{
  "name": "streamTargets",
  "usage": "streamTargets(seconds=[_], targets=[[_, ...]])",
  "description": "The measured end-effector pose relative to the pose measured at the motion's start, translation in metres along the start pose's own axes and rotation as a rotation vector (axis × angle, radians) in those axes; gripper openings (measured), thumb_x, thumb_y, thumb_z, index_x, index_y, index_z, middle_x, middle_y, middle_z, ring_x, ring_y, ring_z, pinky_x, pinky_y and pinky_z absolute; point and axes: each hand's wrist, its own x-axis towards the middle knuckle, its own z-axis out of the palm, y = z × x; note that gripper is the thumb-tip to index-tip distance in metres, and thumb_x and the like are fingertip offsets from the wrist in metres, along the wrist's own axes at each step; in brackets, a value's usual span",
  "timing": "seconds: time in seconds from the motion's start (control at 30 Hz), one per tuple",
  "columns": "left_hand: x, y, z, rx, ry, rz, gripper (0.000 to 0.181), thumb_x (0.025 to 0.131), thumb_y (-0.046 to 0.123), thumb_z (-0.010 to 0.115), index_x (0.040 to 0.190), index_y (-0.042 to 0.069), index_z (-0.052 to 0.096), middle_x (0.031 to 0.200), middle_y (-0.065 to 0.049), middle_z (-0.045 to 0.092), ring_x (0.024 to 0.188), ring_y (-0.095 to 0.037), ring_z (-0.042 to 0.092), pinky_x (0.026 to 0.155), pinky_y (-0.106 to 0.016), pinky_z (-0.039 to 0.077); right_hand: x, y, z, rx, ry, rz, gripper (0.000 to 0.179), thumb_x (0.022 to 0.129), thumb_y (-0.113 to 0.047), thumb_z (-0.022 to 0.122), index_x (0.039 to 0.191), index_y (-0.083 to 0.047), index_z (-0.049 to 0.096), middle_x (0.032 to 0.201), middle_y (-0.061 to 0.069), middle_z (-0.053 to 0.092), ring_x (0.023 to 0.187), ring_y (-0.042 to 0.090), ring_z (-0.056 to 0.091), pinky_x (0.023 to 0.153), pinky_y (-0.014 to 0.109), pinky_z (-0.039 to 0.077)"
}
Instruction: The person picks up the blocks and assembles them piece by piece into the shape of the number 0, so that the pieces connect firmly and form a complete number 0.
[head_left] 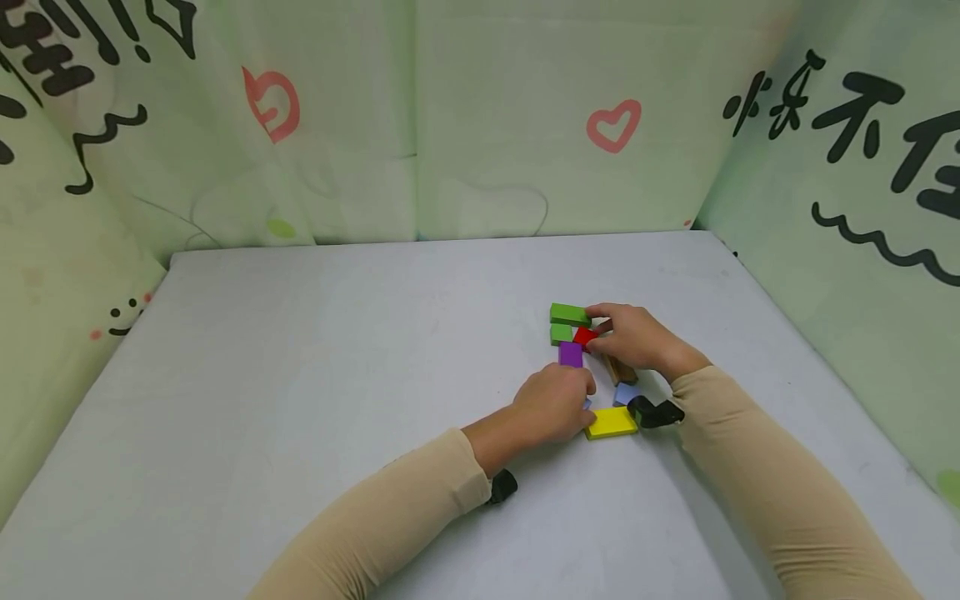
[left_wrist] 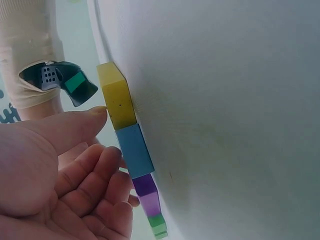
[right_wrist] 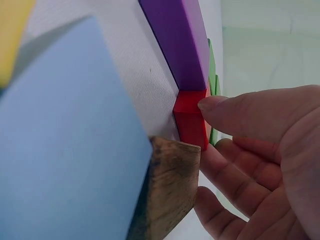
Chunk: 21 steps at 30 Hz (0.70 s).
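While the right hand (head_left: 637, 337) pinches a red block (right_wrist: 189, 120) between thumb and fingers, the left hand (head_left: 551, 404), loosely curled without gripping, touches a yellow block (head_left: 611, 423) with its thumb. Location: white table (head_left: 300, 417), right of centre. Beside red: purple block (head_left: 571, 354), green blocks (head_left: 568, 314). Also: brown wooden block (right_wrist: 172, 185), blue blocks (left_wrist: 135, 150).

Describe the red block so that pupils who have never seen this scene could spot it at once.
On the white table, the coloured blocks lie right of centre in the head view. At the thumb of the right hand, beside the purple block, is the red block. No other block is red; its neighbours are purple, green and brown.
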Motion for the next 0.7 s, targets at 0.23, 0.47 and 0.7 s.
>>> streamTargets(seconds=[0.23,0.47,0.7], targets=[[-0.0004,0.0006,-0.0003,0.007,-0.001,-0.002,0.032,0.089,0.031,0.078,0.118,0.017,0.072,0.096,0.008,0.067,0.083,-0.009,0.055,0.072,-0.018,0.048,0.0013,0.0014,-0.0010,-0.027,0.011,-0.013,0.056,0.095,-0.012,0.062,0.145,0.006,0.044,0.129,0.028,0.060,0.114,0.040,0.061,0.096,0.051,0.049],[0.0002,0.0005,0.0000,0.001,-0.007,-0.008,0.034,0.089,0.031,0.078,0.119,0.017,0.072,0.097,0.008,0.068,0.084,-0.008,0.055,0.074,-0.018,0.049,0.0012,0.0035,-0.0024,-0.057,0.030,-0.015,0.054,0.095,-0.012,0.061,0.143,0.007,0.046,0.134,0.029,0.056,0.115,0.042,0.060,0.096,0.052,0.049],[0.0003,0.0005,-0.0005,0.006,-0.010,-0.009,0.035,0.088,0.032,0.078,0.120,0.018,0.072,0.097,0.009,0.068,0.084,-0.008,0.056,0.074,-0.018,0.050,0.0010,0.0063,-0.0014,-0.049,0.041,0.013,0.053,0.096,-0.012,0.061,0.143,0.006,0.046,0.137,0.028,0.054,0.116,0.042,0.059,0.096,0.052,0.049]])
